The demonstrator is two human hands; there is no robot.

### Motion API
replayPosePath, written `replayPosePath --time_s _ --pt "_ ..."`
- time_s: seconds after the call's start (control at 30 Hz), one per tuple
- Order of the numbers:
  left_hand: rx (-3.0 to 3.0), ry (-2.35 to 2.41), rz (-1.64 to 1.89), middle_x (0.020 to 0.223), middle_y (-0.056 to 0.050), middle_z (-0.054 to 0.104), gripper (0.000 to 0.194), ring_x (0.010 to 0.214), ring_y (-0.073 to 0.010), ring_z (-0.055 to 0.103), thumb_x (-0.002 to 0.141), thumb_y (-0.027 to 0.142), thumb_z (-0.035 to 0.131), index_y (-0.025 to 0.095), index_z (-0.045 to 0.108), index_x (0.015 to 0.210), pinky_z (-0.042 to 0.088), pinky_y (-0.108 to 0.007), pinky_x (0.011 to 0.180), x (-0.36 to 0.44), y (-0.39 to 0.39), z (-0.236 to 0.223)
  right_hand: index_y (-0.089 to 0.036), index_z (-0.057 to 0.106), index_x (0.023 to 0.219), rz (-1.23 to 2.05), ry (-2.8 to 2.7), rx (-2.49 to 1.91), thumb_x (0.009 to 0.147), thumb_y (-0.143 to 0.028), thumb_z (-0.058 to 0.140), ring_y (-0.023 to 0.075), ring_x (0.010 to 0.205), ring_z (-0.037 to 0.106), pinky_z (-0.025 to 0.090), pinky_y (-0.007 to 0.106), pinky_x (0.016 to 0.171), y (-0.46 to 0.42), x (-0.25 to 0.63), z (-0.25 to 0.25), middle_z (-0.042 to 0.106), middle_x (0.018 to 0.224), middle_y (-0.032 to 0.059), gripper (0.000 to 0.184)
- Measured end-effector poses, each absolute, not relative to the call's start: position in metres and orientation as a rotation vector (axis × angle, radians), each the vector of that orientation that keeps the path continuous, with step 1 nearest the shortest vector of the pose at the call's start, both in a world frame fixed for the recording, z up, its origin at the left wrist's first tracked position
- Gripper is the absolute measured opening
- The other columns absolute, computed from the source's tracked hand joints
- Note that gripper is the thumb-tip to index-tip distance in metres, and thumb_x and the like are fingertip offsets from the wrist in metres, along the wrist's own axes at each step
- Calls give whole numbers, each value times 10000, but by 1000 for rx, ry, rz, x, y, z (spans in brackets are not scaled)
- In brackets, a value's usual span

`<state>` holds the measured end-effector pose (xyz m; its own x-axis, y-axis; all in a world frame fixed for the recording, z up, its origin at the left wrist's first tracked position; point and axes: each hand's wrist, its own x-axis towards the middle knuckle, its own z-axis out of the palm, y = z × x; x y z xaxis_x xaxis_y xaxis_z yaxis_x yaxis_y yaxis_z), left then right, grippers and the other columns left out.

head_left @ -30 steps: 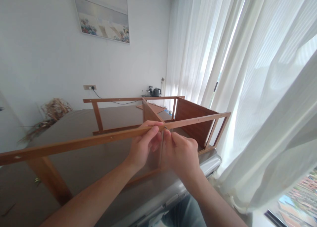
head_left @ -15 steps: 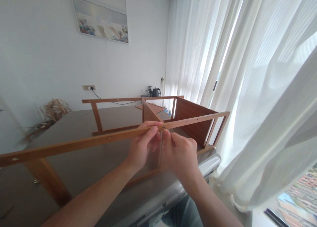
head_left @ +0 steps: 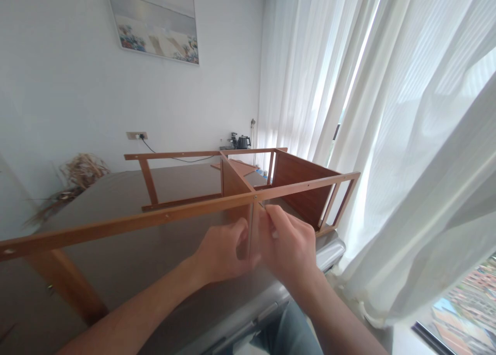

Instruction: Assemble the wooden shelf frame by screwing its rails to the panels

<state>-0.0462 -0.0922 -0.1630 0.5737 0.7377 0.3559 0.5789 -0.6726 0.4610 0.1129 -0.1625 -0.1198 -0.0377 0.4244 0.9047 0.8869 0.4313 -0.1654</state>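
Note:
A brown wooden shelf frame point(head_left: 209, 204) lies on its side, its near rail crossing in front of me. A screw head point(head_left: 255, 197) shows in that rail where the middle shelf panel point(head_left: 236, 179) meets it. Just below the screw, my right hand point(head_left: 289, 238) is closed on a thin metal Allen key point(head_left: 261, 205); only a short end shows, apart from the screw. My left hand point(head_left: 225, 249) is under the rail beside the panel's front edge, thumb and fingers curved apart. Its fingertips are blurred near the right hand, and I see nothing held in it.
The frame rests on a large grey-brown covered surface point(head_left: 104, 200) with a shiny edge towards me. White curtains point(head_left: 387, 138) hang close on the right. Dried plants point(head_left: 83, 171) stand at left. A black kettle point(head_left: 243, 142) and a flat wooden piece point(head_left: 242, 167) are at the back.
My left hand has let go of the rail and dropped below it. My right hand has drawn the Allen key slightly down and away from the screw, uncovering its head.

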Motion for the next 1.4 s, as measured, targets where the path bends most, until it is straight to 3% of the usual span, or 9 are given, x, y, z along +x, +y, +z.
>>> replayPosePath --time_s 0.2,0.3,0.37,0.5,0.67,0.87,1.4 --pt "2739 1238 137 822 -58 712 532 705 -273 665 698 751 694 237 623 814 373 -335 594 -59 -99 -146 -208 637 901 -151 -1578 -1161 1031 -246 529 104 600 672 469 198 580 -186 133 -146 714 715 -7 174" --pt "2768 1202 -68 964 -119 726 578 830 -340 699 693 748 707 220 676 925 450 -375 653 -60 -98 -161 -209 651 890 32 -1506 -1223 1032 -278 540 105 574 685 503 189 563 -198 145 -176 712 697 -15 192" --pt "2780 1151 -118 999 -137 723 489 885 -350 710 783 673 670 212 689 945 478 -390 691 -57 -97 -173 -208 656 862 121 -1464 -1275 1032 -306 543 109 546 678 507 187 530 -206 151 -194 700 674 -17 226" --pt "2782 1085 -86 985 -129 738 273 891 -313 732 975 397 485 221 694 956 481 -374 704 -50 -100 -183 -205 668 854 217 -1433 -1328 1027 -335 549 115 509 667 503 191 482 -218 154 -217 702 662 -13 247" --pt "2815 1093 -100 934 -138 753 219 833 -324 741 978 285 481 218 687 948 423 -354 631 -48 -107 -178 -208 696 976 279 -1443 -1330 1029 -319 542 115 519 677 531 199 519 -223 150 -229 723 716 -9 197" --pt "2705 1185 11 767 -125 722 246 688 -313 708 1001 334 449 227 655 917 327 -330 571 -51 -111 -162 -220 705 992 270 -1495 -1332 1023 -287 545 113 562 700 529 191 546 -223 144 -232 728 737 -15 176" --pt "2609 1257 366 843 -77 749 312 762 -288 708 1027 425 391 277 657 958 342 -328 631 -57 -103 -142 -207 695 922 -155 -1695 -1366 1056 -284 476 134 672 627 428 231 655 -166 130 -218 698 754 18 267"
